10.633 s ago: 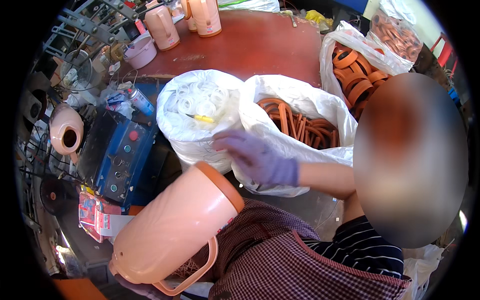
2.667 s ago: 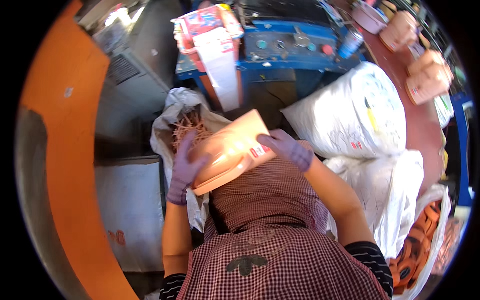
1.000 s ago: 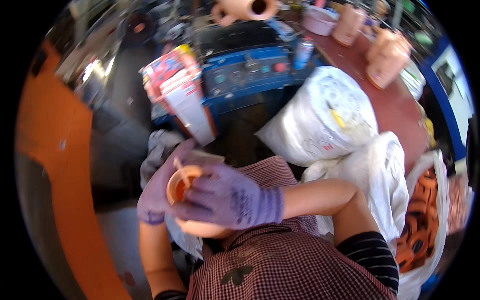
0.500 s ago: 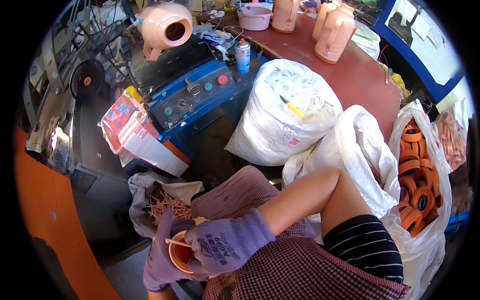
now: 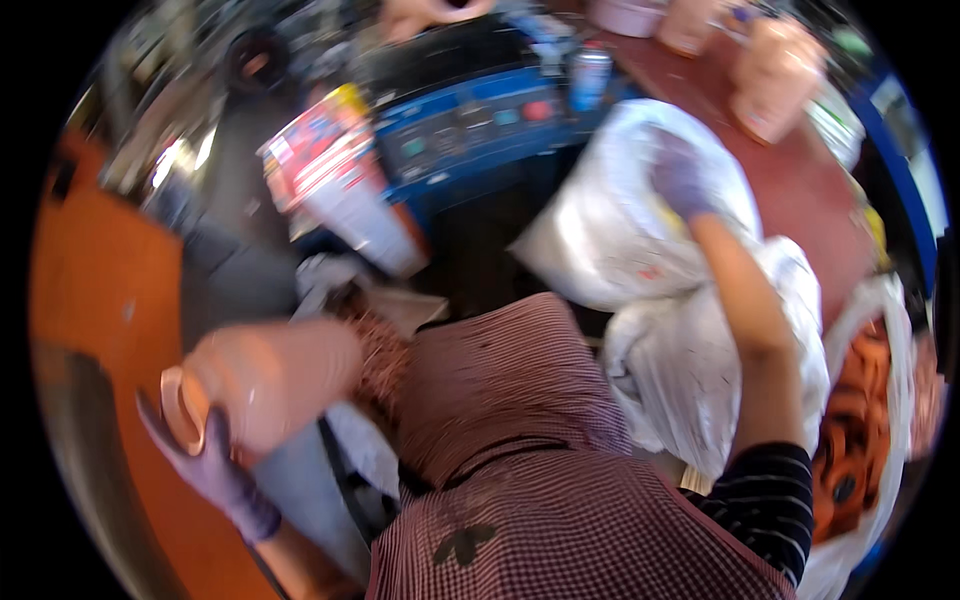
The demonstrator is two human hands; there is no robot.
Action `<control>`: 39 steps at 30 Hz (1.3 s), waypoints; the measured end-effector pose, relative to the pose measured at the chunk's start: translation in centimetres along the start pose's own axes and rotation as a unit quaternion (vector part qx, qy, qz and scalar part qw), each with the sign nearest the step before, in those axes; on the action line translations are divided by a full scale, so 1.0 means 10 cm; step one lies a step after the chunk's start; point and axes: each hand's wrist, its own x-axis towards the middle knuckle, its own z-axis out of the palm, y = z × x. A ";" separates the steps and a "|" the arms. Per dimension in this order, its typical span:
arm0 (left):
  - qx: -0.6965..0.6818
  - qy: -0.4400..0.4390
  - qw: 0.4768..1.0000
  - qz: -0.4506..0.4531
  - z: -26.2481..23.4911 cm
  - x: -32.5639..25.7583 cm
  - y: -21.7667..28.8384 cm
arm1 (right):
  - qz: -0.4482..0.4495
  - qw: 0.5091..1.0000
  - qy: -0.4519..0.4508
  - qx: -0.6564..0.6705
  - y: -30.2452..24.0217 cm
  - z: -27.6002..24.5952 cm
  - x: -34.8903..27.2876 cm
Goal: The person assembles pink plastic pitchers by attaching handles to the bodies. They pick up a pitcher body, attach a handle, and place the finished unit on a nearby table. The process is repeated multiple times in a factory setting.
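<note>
My left hand (image 5: 205,465), in a purple glove, grips a salmon-pink plastic jug (image 5: 265,385) by its orange rim, low at my left side. The jug lies tilted, its body pointing toward my lap. My right hand (image 5: 683,178), also gloved in purple, reaches far out into the top of a white plastic bag (image 5: 620,240) in front of me. Motion blur hides whether its fingers hold anything. My chequered apron (image 5: 510,420) fills the lower middle.
A blue control box (image 5: 470,125) stands ahead, with a red and white carton (image 5: 345,190) left of it. More pink jugs (image 5: 775,75) stand on the red table (image 5: 810,190). A bag of orange rings (image 5: 860,430) sits at right. An orange surface (image 5: 85,300) runs along the left.
My right hand left the jug's rim and stretched out to the white bag. My left hand swung the jug out to my left side. The view shifted.
</note>
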 end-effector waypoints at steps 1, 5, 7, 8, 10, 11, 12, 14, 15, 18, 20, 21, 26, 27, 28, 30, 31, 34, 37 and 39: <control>0.013 0.038 0.999 0.015 0.08 -0.01 0.04 | 0.039 0.998 -0.056 0.015 0.48 0.16 -0.23; 0.096 0.116 0.985 0.082 0.16 0.02 0.31 | 0.069 0.980 -0.179 -0.044 1.15 0.44 -0.70; 0.087 0.099 0.989 0.072 0.22 -0.03 0.40 | 0.065 0.985 -0.155 -0.048 1.03 0.27 -0.58; 0.069 0.082 0.992 0.064 0.34 -0.07 0.43 | 0.079 0.981 -0.173 -0.041 1.02 0.24 -0.57; 0.018 0.023 0.996 0.084 0.67 -0.18 0.46 | 0.114 0.971 -0.208 -0.031 1.05 0.22 -0.57; -0.017 -0.041 0.995 0.092 0.84 -0.20 0.51 | 0.152 0.958 -0.243 -0.019 1.12 0.23 -0.54; -0.053 -0.101 0.988 0.104 1.02 -0.21 0.52 | 0.159 0.963 -0.217 -0.027 1.10 0.22 -0.54; -0.098 -0.192 0.967 0.139 1.35 -0.33 0.38 | 0.161 0.974 -0.156 -0.018 1.07 0.18 -0.47; -0.119 -0.236 0.954 0.139 1.50 -0.41 0.30 | 0.167 0.979 -0.115 -0.013 1.00 0.09 -0.41; -0.146 -0.266 0.942 0.146 1.68 -0.52 0.29 | 0.193 0.978 0.025 0.075 0.55 -0.37 -0.10; -0.144 -0.235 0.948 0.157 1.73 -0.55 0.36 | 0.140 0.951 0.054 0.270 -0.11 -0.92 0.11; -0.146 -0.268 0.943 0.131 1.75 -0.52 0.39 | 0.096 0.935 0.041 0.340 -0.51 -1.21 0.11; -0.129 -0.257 0.952 0.100 1.73 -0.61 0.38 | -0.347 0.829 0.012 0.438 -2.45 -2.01 -0.25; -0.141 -0.234 0.957 0.101 1.76 -0.69 0.33 | -0.373 0.821 0.005 0.432 -2.75 -2.14 -0.29; -0.148 -0.235 0.956 0.098 1.76 -0.69 0.32 | -0.399 0.812 -0.004 0.426 -2.95 -2.24 -0.33; -0.150 -0.252 0.952 0.090 1.71 -0.68 0.34 | -0.377 0.823 -0.005 0.426 -3.02 -2.12 -0.43; -0.147 -0.268 0.948 0.086 1.69 -0.66 0.38 | -0.364 0.829 -0.005 0.425 -3.04 -2.07 -0.45; -0.115 -0.271 0.948 0.124 1.70 -0.72 0.36 | -0.362 0.837 -0.083 0.401 -2.99 -2.08 -0.45; -0.050 -0.232 0.952 0.191 1.76 -0.85 0.40 | -0.356 0.845 -0.110 0.383 -2.97 -2.13 -0.46; -0.073 -0.239 0.952 0.178 1.80 -0.87 0.42 | -0.370 0.842 -0.106 0.377 -2.93 -2.12 -0.45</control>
